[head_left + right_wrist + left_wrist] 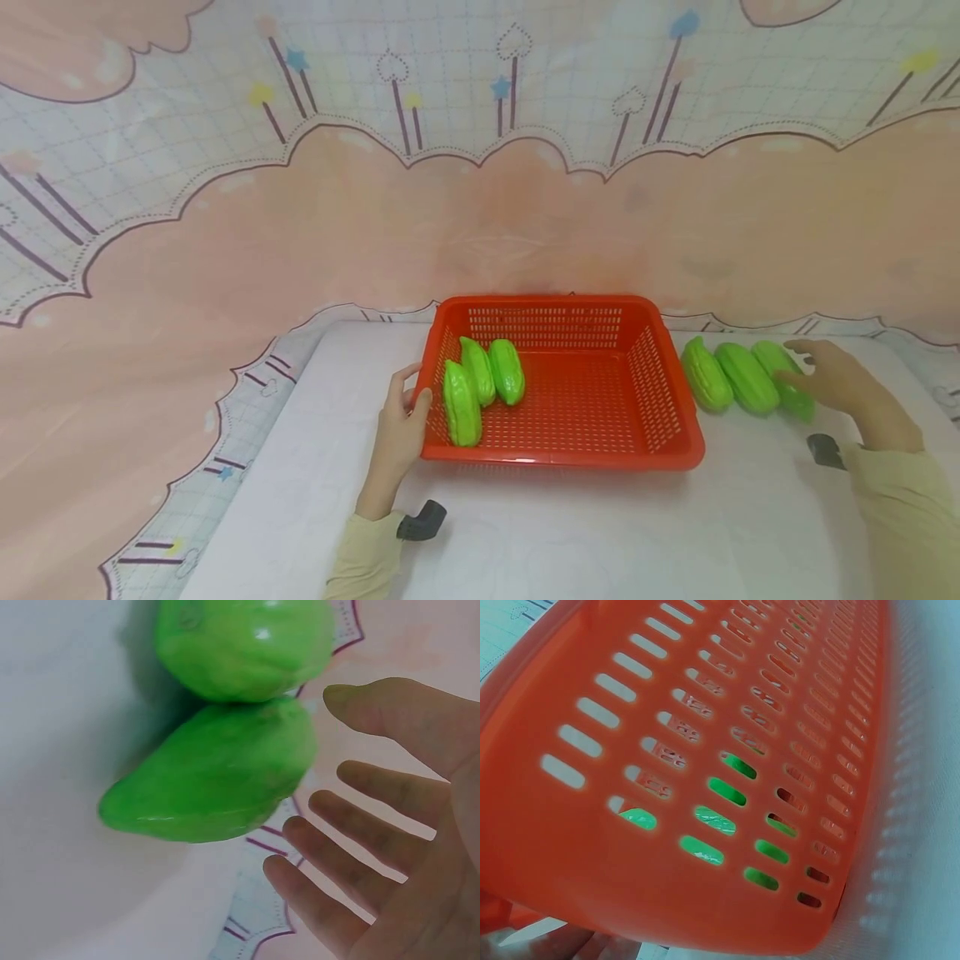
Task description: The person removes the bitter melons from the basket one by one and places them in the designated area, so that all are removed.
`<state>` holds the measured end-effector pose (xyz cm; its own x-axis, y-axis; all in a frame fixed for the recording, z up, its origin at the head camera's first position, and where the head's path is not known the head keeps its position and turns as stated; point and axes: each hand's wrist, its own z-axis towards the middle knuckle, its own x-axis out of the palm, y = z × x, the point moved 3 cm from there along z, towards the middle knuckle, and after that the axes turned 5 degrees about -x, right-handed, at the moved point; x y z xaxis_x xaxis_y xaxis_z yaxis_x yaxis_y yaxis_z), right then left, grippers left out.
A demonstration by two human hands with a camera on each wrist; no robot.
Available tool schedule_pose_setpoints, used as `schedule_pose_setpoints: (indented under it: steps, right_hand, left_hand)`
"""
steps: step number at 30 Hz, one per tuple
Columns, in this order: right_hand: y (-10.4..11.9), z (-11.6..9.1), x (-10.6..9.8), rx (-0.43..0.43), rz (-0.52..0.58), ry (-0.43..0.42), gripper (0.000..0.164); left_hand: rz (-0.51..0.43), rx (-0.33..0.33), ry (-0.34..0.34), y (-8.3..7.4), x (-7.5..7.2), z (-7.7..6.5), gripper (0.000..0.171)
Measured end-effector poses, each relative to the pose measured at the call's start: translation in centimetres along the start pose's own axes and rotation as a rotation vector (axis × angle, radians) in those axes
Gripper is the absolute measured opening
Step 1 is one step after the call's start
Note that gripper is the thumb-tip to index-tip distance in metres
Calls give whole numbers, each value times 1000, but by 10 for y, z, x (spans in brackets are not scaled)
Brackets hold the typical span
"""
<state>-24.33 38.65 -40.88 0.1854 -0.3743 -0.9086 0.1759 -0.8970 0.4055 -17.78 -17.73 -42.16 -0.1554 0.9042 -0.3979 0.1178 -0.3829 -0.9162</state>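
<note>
A red plastic basket (pixel 577 400) with slotted walls stands on the white table. My left hand (pixel 402 425) holds its left rim, thumb on the rim; in the left wrist view fingers (pixel 562 943) show beneath the rim. Inside, at the left end, lie three glossy green ridged gourds (pixel 462 404). Three more lie side by side on the table right of the basket: a left gourd (pixel 707 375), a middle gourd (pixel 747 379) and a right gourd (pixel 214 776). Right over the last one is my right hand (pixel 828 379), fingers spread, with nothing in its grasp.
A patterned pink and white cloth (pixel 525 225) hangs behind the table (pixel 585 533) and runs down its left side. Dark wrist-worn pieces show at the left cuff (pixel 422 521) and the right cuff (pixel 827 451).
</note>
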Motion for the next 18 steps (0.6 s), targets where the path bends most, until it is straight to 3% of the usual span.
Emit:
schedule_pose_setpoints:
  steps: [18]
  right_hand:
    - [48,-3,-13,-9,27,-39,63]
  left_hand:
    - [11,0,-9,-1,0,-1,44]
